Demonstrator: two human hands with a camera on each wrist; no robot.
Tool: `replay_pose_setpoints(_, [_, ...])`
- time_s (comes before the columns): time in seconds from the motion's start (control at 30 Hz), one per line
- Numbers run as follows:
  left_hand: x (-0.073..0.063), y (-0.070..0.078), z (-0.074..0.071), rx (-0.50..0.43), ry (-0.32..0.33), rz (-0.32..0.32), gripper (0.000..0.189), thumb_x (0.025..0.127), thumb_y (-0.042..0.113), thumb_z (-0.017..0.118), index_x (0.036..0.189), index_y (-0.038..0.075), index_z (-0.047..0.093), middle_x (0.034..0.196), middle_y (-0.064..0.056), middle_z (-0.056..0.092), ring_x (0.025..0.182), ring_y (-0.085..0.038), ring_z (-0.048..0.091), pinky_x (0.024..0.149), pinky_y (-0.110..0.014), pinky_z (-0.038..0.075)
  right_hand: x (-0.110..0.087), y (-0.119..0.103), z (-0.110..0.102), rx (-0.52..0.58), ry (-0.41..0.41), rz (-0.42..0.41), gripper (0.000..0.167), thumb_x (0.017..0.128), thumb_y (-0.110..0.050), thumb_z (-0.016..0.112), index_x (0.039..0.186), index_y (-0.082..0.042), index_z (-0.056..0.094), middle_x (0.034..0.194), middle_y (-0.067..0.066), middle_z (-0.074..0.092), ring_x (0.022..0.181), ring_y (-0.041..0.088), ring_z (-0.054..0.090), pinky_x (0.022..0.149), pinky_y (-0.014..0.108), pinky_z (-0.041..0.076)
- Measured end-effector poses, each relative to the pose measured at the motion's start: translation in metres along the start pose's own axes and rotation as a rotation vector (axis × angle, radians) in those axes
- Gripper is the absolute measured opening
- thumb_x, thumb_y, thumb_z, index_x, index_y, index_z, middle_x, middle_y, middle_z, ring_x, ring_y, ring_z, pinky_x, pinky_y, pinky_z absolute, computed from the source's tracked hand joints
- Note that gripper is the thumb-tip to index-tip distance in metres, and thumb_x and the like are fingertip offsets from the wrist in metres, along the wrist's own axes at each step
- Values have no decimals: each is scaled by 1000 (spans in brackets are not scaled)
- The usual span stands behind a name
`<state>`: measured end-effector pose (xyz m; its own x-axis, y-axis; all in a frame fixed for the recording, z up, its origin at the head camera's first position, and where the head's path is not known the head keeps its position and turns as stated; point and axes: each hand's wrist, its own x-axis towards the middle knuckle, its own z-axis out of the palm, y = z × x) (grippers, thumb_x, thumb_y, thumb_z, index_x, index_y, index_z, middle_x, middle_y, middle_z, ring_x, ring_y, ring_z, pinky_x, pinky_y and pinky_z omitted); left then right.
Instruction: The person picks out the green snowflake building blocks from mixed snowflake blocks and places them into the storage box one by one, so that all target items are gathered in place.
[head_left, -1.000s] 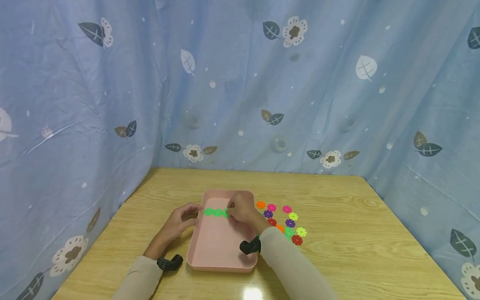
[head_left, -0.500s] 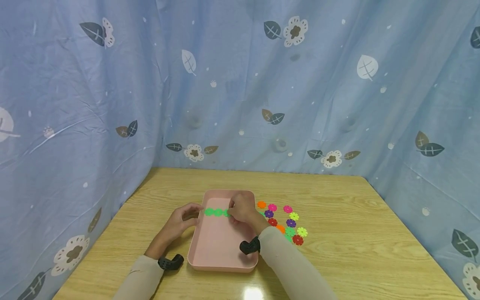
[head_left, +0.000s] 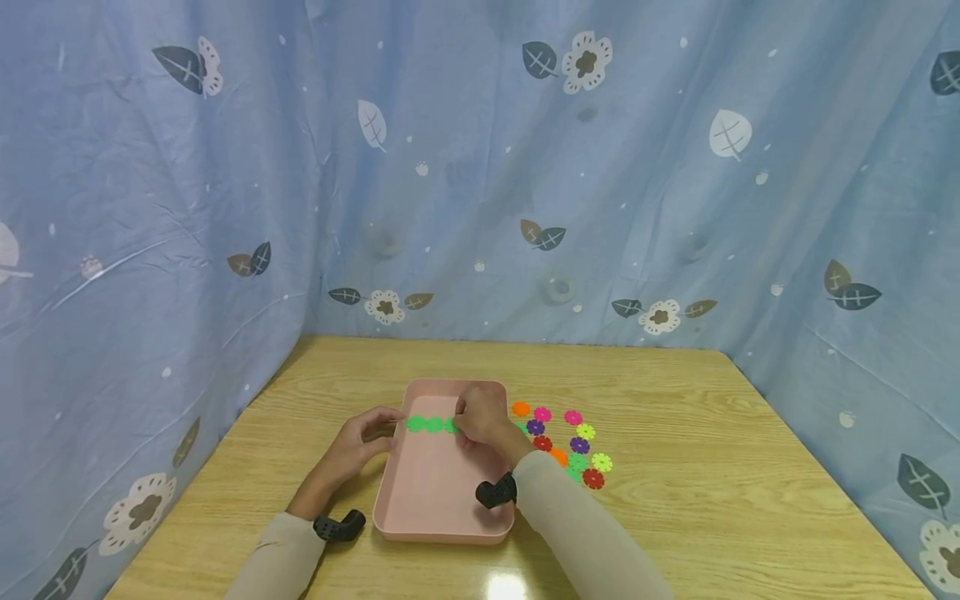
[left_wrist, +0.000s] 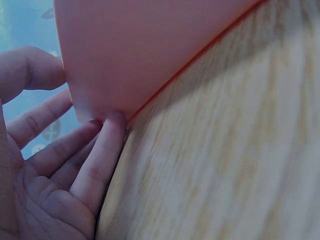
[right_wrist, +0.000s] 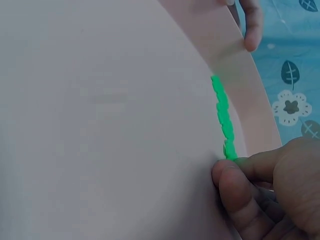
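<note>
A shallow pink tray (head_left: 438,492) lies on the table. Across its far part runs a short row of green flower-shaped discs (head_left: 425,425), seen edge-on in the right wrist view. My right hand (head_left: 486,418) reaches into the tray and pinches the green flower-shaped disc (right_wrist: 229,150) at the row's right end between thumb and finger, which hide part of it. At the tray's left side is my left hand (head_left: 362,440). Its loosely bent fingers (left_wrist: 102,160) touch the outer wall, with the thumb tip at the rim.
Right of the tray, several loose flower-shaped discs lie on the wooden table (head_left: 697,450), among them a red disc (head_left: 593,479), a yellow disc (head_left: 602,462) and a purple disc (head_left: 580,446). My right forearm partly covers some. A blue patterned curtain (head_left: 480,167) hangs behind.
Both hands stay practically in place, the right still pinching the end disc. Only a slight shift of the whole head view shows.
</note>
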<state>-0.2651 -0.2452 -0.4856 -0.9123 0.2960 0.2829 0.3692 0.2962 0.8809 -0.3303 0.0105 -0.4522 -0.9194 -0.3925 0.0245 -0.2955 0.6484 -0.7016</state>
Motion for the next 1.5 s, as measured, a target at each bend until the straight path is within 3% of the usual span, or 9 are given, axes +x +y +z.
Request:
replay_pose_setpoints(0.23, [0, 0, 0, 8, 9, -15, 42, 95, 5, 65, 135, -5, 56, 138, -26, 57, 128, -46, 55, 107, -58, 43, 2, 0, 2, -10, 31, 5, 17, 94, -5, 68, 77, -6, 66, 48, 1, 61, 41, 14, 62, 53, 25, 55])
replay_pose_setpoints(0.5, [-1, 1, 1, 3, 11, -37, 42, 95, 6, 65, 135, -3, 57, 138, -25, 57, 127, -44, 56, 105, -43, 48, -2, -2, 1, 34, 53, 0, 16, 94, -2, 66, 78, -3, 65, 50, 3, 62, 42, 15, 63, 52, 28, 56])
replay_pose_setpoints(0.6, [-1, 1, 1, 1, 8, -41, 43, 95, 6, 65, 135, -4, 57, 138, -25, 57, 127, -44, 56, 103, -38, 49, -2, -1, 2, 50, 51, 12, 14, 97, -2, 61, 84, -1, 65, 50, 3, 63, 42, 15, 64, 56, 27, 57])
replay_pose_setpoints(0.77, [-1, 1, 1, 5, 4, -38, 43, 95, 6, 65, 135, -4, 57, 139, -26, 57, 128, -44, 56, 105, -44, 48, 1, 1, 2, 65, 18, 10, 13, 103, -5, 54, 101, 3, 65, 51, 4, 64, 44, 17, 65, 63, 27, 58])
replay_pose_setpoints(0.9, [0, 0, 1, 10, -3, -32, 43, 95, 7, 65, 136, -3, 57, 139, -25, 57, 128, -44, 56, 106, -45, 47, -1, 0, -4, 79, -22, -11, 15, 103, -3, 52, 111, 4, 61, 53, 8, 65, 45, 20, 65, 59, 28, 57])
replay_pose_setpoints(1.13, [-1, -2, 0, 3, 3, -27, 42, 94, 8, 66, 135, -3, 58, 138, -24, 58, 128, -44, 56, 101, -29, 47, -8, -3, -12, 91, -50, -87, 26, 97, 7, 45, 118, 7, 60, 60, 16, 66, 44, 18, 61, 48, 26, 48])
replay_pose_setpoints(1.3, [-1, -2, 1, 16, 4, -23, 42, 95, 8, 65, 135, -2, 58, 138, -24, 58, 128, -44, 55, 105, -42, 48, -14, -3, -15, 95, -19, -142, 28, 96, 7, 46, 120, 7, 61, 68, 18, 69, 50, 16, 61, 49, 26, 48])
replay_pose_setpoints(1.5, [0, -1, 2, 8, 2, -16, 42, 95, 6, 65, 135, -2, 57, 139, -24, 57, 130, -45, 54, 107, -55, 44, -25, 0, -26, 167, 16, -180, 25, 99, 2, 51, 121, 7, 61, 93, 15, 64, 76, 27, 69, 64, 31, 56])
